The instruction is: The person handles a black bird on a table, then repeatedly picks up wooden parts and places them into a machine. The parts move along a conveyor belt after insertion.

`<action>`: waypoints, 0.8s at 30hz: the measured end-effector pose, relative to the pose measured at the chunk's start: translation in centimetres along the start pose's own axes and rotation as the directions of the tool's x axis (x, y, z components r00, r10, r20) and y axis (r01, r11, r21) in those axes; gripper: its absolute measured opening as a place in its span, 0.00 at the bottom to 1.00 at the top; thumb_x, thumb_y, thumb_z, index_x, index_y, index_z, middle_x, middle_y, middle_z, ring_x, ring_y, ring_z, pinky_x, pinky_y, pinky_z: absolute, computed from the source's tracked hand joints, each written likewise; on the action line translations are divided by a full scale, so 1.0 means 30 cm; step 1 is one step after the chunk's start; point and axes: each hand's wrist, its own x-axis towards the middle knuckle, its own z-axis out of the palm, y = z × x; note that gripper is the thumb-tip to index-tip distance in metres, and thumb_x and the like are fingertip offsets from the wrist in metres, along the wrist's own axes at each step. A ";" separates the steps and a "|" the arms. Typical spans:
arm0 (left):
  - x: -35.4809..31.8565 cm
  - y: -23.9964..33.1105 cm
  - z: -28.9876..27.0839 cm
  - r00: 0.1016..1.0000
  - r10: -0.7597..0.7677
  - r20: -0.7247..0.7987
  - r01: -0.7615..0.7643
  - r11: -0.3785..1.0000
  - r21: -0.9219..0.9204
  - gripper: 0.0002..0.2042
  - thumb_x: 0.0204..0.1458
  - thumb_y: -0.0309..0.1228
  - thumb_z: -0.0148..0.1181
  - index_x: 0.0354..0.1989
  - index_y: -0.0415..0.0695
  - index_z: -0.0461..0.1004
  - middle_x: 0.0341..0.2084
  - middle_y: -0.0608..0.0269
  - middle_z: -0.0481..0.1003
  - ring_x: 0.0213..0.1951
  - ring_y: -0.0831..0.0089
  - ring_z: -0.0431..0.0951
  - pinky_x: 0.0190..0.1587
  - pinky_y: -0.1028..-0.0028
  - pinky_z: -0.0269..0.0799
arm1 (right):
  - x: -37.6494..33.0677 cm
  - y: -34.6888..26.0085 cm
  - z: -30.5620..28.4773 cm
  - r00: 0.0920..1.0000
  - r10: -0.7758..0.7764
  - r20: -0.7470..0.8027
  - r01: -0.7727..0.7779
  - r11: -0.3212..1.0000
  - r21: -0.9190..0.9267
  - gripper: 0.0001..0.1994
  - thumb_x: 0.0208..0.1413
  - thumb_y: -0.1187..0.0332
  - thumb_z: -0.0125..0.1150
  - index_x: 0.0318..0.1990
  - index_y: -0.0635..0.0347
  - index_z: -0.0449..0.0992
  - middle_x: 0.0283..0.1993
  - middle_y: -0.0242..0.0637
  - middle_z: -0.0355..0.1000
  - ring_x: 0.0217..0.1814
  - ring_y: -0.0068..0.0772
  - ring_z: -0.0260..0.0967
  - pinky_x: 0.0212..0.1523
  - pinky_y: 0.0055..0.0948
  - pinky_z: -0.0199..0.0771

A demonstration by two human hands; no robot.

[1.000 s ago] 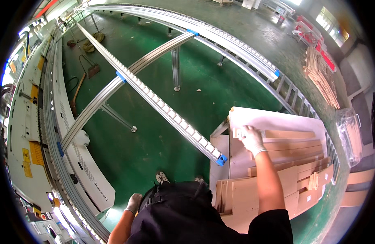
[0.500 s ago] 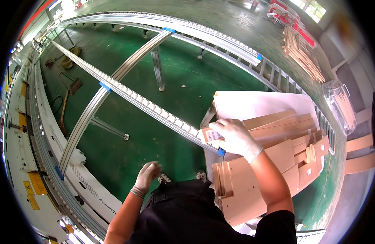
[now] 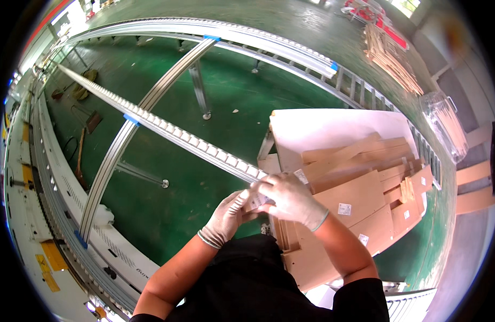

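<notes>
Hands met at the centre of the frame, just below the near end of the roller rail (image 3: 167, 131) that ran down from the upper left. The left hand (image 3: 226, 217) and the right hand (image 3: 288, 199), both in thin pale gloves, were closed together on one small flat piece of cardboard with a white label (image 3: 256, 202); the left pinched its lower edge from beneath while the right covered its top, fingers curled over it. How firmly either one gripped could not be made out, as the piece was mostly hidden between them.

Right of the hands, in the middle right of the frame, lay a pile of flat brown cardboard blanks (image 3: 360, 198) on a white table (image 3: 322, 126), several of the blanks carrying small white labels. A second rail crossed toward the top, and a curved conveyor (image 3: 269, 40) swept along the upper edge over the green floor (image 3: 215, 96).

By the look of it, the step in hand was the handling of a single piece taken from the pile, held up close to the body for folding or peeling. The next move would probably call for both hands to work against each other: one steadying the piece, the other finding an edge without creasing it.
</notes>
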 end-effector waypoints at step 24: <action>0.160 0.039 0.078 0.990 -0.015 -0.138 0.027 0.996 0.082 0.17 0.68 0.45 0.56 0.54 0.45 0.76 0.40 0.64 0.80 0.39 0.72 0.81 0.40 0.73 0.79 | -1.487 0.032 1.013 -0.420 0.704 0.573 0.520 -0.331 0.788 0.20 0.69 0.52 0.53 0.52 0.60 0.78 0.51 0.43 0.77 0.51 0.42 0.74 0.52 0.40 0.76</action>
